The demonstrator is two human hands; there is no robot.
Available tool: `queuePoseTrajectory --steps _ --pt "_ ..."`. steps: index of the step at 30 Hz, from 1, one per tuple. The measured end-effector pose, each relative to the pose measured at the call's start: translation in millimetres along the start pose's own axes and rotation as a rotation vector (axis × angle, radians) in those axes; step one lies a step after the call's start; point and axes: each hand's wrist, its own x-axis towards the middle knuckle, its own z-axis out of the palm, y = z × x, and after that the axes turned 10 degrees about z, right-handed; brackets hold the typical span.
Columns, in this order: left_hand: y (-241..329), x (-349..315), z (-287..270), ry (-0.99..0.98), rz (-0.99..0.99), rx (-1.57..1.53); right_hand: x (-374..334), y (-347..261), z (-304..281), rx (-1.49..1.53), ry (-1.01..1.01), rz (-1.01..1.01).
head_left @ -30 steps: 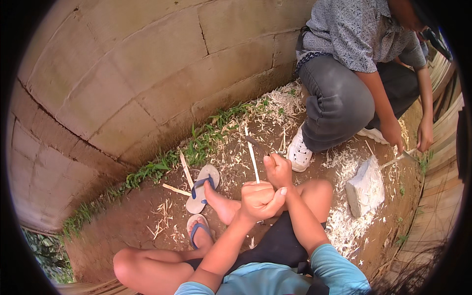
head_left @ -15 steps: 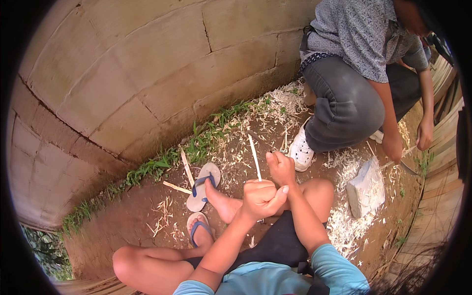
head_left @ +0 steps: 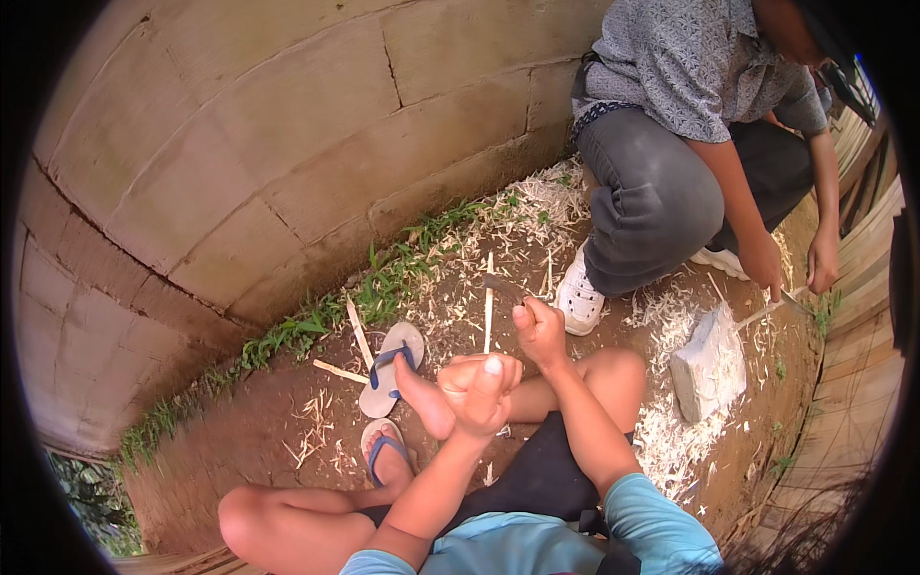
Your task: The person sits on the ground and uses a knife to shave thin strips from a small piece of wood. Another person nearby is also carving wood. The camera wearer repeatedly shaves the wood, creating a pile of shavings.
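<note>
My left hand (head_left: pixel 479 395) is closed in a fist, thumb up, around the lower end of a thin pale wooden stick (head_left: pixel 489 321). The stick stands out ahead of the fist, pointing away from me. To its right, my right hand (head_left: pixel 540 332) is closed on a knife with a dark, curved blade (head_left: pixel 505 286). That blade reaches left to the stick's upper part; whether it touches the wood I cannot tell. My fingers cover the knife's handle and the stick's near end.
A person (head_left: pixel 652 182) crouches at the right, holding a knife (head_left: pixel 793 305) and a pale strip over a whitish block (head_left: pixel 709 364). Wood shavings (head_left: pixel 661 436) litter the earth. Loose sticks (head_left: pixel 359 333) lie by my sandal (head_left: pixel 395 369). A block wall (head_left: pixel 316 163) rises ahead.
My left fist has shifted left and turned, bringing the stick more upright in the picture. My right hand has come slightly lower, and its curved blade now lies across the stick's upper part.
</note>
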Motion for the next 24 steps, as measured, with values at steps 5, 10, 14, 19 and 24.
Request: queuePoseTrajectory --steps 5,10,14,19,24 --pt "0.0 1.8 -6.2 0.053 -0.034 -0.114 -5.5 -12.9 -2.1 0.057 0.006 -0.258" --pt "0.6 2.1 -14.7 0.076 0.008 -0.044 -5.2 -19.0 1.5 0.01 0.034 -0.109" --pt "-8.1 1.8 -15.1 -0.058 0.126 0.098 0.3 -0.3 14.7 0.09 -0.137 0.0" --pt "-9.8 3.8 -19.1 -0.015 0.089 0.146 -10.9 -15.7 13.6 0.128 -0.127 0.028" --pt "-15.3 -5.4 -21.2 -0.032 0.063 0.229 -15.5 -4.7 16.9 0.117 -0.137 0.058"
